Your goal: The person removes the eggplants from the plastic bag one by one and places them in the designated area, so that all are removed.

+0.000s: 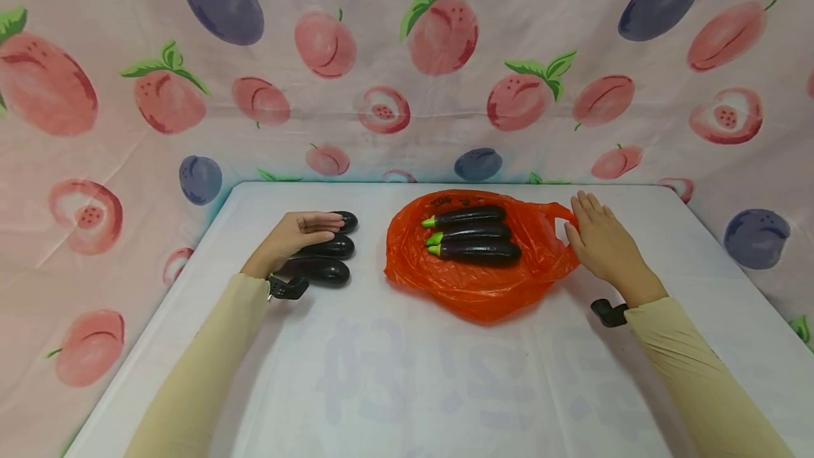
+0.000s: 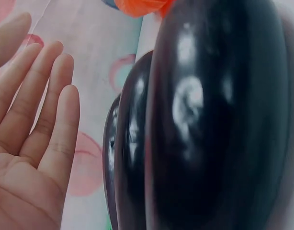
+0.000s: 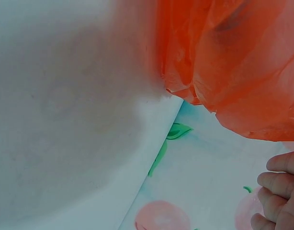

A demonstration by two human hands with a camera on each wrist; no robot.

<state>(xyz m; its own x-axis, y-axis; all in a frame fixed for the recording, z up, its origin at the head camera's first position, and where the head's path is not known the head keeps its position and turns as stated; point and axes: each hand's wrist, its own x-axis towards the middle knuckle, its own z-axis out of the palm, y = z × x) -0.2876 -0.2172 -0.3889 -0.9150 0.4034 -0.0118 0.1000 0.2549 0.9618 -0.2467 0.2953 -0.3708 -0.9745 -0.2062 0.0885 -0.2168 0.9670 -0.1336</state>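
The left hand (image 1: 291, 239) is extended, fingers straight and grouped, with nothing in its grasp. It is positioned over the left-hand row of eggplants (image 1: 324, 272); the left wrist view shows its fingertips apart from their glossy sides. The right hand (image 1: 600, 242) is likewise flat, fingers straight, gripping nothing. It is positioned at the handle loop (image 1: 562, 210) of the red plastic bag (image 1: 470, 295); whether the thumb touches the film cannot be told.

The left row comprises three eggplants, lying side by side on the white table (image 1: 381, 380). To their right, well apart, the bag lies spread out. A second set of three eggplants (image 1: 473, 232) rests on its red film, green stem ends towards the left row; whether they lie on top of the bag or within its mouth is unclear. A fruit-print cloth (image 1: 381, 34) stands behind the table.

Step in hand, by judgement: hand placement at the row and the bag, with no grasp made. Moving an eggplant would require the left fingers to curl around one smooth body. Handling the bag would require a pinch at the loop, without tilting the bag enough to roll its eggplants.
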